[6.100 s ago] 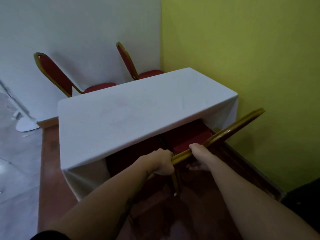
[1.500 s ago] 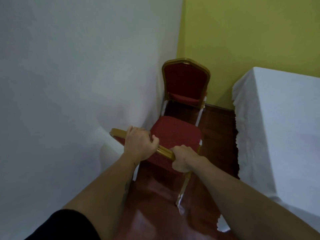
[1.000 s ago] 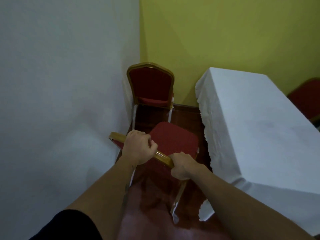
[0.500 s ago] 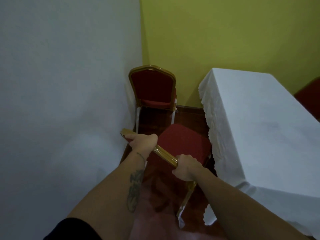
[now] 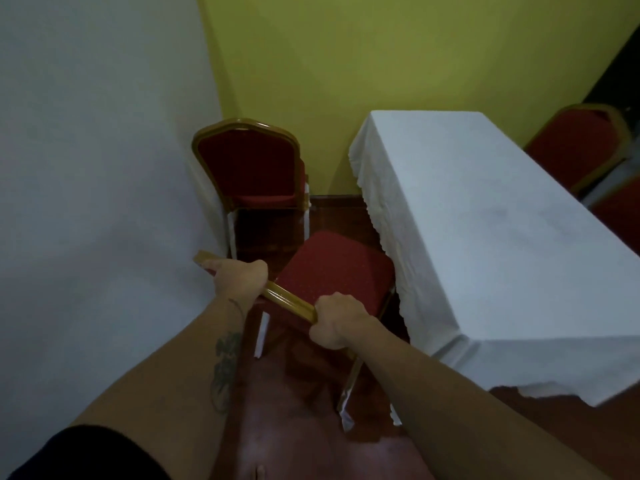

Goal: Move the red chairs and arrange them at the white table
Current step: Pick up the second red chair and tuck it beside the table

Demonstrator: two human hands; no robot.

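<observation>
I look down on a red chair point(image 5: 334, 271) with a gold frame, its seat close to the near left corner of the white table point(image 5: 485, 244). My left hand point(image 5: 240, 277) and my right hand point(image 5: 337, 320) both grip the gold top rail of its backrest. A second red chair point(image 5: 251, 171) stands in the corner between the white wall and the yellow wall, facing me. A third red chair point(image 5: 581, 147) shows beyond the table's far right side, partly hidden.
The white wall point(image 5: 97, 168) runs along the left, close to the held chair. The yellow wall point(image 5: 398, 53) closes the far end. The floor point(image 5: 311, 427) is dark red-brown wood. The tablecloth hangs low over the table's edges.
The held chair has turned and shifted right, so its seat now lies closer to the table's corner. My view has swung right, showing the third chair.
</observation>
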